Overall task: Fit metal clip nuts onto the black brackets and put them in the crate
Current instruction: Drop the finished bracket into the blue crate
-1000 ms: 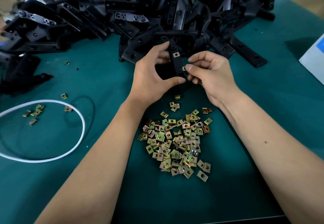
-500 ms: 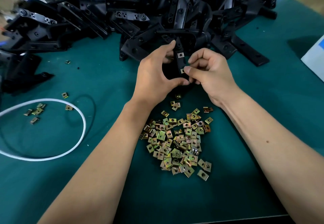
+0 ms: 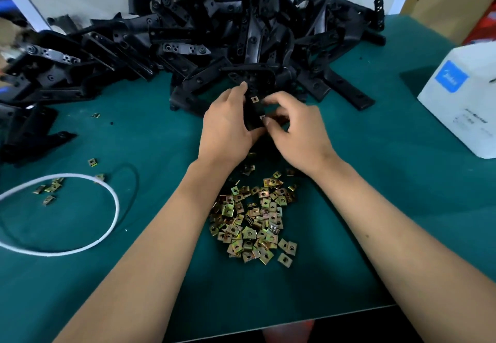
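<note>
My left hand [image 3: 228,130] grips a black bracket [image 3: 252,113] upright above the green mat. One metal clip nut [image 3: 254,99] sits on the bracket's upper part. My right hand [image 3: 295,133] pinches a second clip nut [image 3: 263,118] against the bracket's right edge, lower down. A heap of loose brass-coloured clip nuts [image 3: 255,216] lies on the mat just below both wrists. Behind my hands a large pile of black brackets [image 3: 228,39] stretches across the back of the table. No crate is in view.
A white cord loop [image 3: 80,246] lies at the left with a few stray clip nuts [image 3: 49,188] inside it. A white box [image 3: 461,106] with a blue label stands at the right edge. The table's front edge [image 3: 295,324] runs below my forearms.
The view has shifted. My right hand has closed in on the bracket's lower edge with its clip nut. My left hand keeps the bracket upright in the same grip.
</note>
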`<state>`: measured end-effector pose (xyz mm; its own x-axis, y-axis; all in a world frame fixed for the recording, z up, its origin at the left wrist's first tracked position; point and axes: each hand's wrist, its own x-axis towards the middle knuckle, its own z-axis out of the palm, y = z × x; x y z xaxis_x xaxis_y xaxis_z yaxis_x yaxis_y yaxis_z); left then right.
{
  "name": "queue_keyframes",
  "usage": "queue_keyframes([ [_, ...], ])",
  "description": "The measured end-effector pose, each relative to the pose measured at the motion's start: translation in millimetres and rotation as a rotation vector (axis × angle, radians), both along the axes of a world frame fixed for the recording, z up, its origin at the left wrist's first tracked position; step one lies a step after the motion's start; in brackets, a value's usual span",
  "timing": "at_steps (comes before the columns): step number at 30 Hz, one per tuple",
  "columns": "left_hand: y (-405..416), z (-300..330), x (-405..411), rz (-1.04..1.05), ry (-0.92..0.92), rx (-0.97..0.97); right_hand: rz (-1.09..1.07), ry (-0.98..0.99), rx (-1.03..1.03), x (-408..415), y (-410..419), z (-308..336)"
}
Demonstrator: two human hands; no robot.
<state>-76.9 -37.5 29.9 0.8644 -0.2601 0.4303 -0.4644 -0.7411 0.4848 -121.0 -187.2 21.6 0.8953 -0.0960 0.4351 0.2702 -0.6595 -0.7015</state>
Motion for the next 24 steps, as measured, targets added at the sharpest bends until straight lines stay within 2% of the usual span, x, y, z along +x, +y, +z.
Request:
queue_keyframes([
  [4,-35.8,19.6,-25.8,-0.130,-0.027,0.013,-0.087,0.040,0.178,-22.3,-25.9,13.6],
  [9,-126.1,46.9,-74.8,-0.410,-0.151,0.078,-0.316,-0.025,0.415,-74.6,-96.2,38.1],
  [13,-216.4,63.6,-141.0,-0.726,-0.184,0.173,-0.505,-0.269,0.599,-168.7,-171.3,41.2],
  [15,-251.3,66.4,-176.8,-0.832,-0.265,0.212,-0.578,-0.401,0.675,-214.6,-199.0,34.8],
  [18,-303.0,48.4,-245.9,-1.002,-0.363,0.214,-0.784,-0.485,0.753,-288.5,-238.5,12.0],
  [21,-341.2,7.7,-310.1,-1.185,-0.171,0.248,-1.010,-0.359,0.750,-359.4,-271.8,-36.5],
  [24,-355.5,-48.7,-331.1,-1.290,0.217,0.354,-1.153,-0.015,0.728,-402.4,-283.6,-108.8],
])
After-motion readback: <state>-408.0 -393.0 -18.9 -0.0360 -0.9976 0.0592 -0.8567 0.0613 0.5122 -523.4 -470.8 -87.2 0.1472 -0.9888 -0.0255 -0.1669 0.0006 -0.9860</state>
